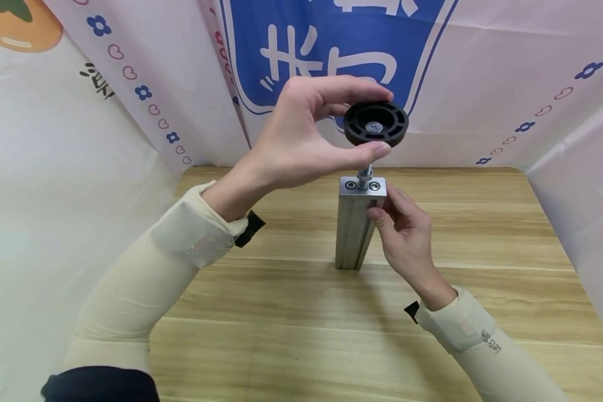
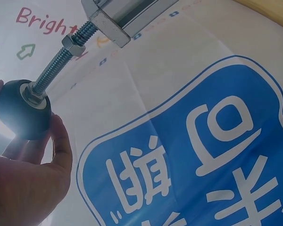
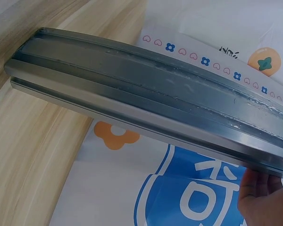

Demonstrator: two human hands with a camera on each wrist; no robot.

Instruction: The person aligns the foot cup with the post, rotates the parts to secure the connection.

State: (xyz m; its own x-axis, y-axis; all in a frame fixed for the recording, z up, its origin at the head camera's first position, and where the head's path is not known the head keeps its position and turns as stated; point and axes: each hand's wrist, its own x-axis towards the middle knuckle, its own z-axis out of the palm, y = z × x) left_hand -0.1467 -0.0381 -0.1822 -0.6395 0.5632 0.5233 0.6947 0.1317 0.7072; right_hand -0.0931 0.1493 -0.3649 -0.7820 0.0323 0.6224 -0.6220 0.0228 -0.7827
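Observation:
An aluminium extrusion profile [image 1: 352,234] stands upright on the wooden table, with a metal end plate [image 1: 352,190] held by two screws on top. From the plate rises a threaded rod [image 2: 54,70] carrying a hex nut [image 2: 73,46]. A round black levelling foot [image 1: 389,125] tops the rod. My left hand [image 1: 301,134] grips the foot's rim between thumb and fingers. Lower down, my right hand [image 1: 407,234] holds the profile near its upper end, thumb on the near side. In the right wrist view, the profile's grooved sides show and the fingers are partly cut off.
The wooden table [image 1: 281,324] carries the profile near its middle. White printed cloth walls [image 1: 482,84] close off the back and both sides, with a large blue sign [image 2: 179,141] on the back one. A dark object [image 1: 100,384] shows at the lower left.

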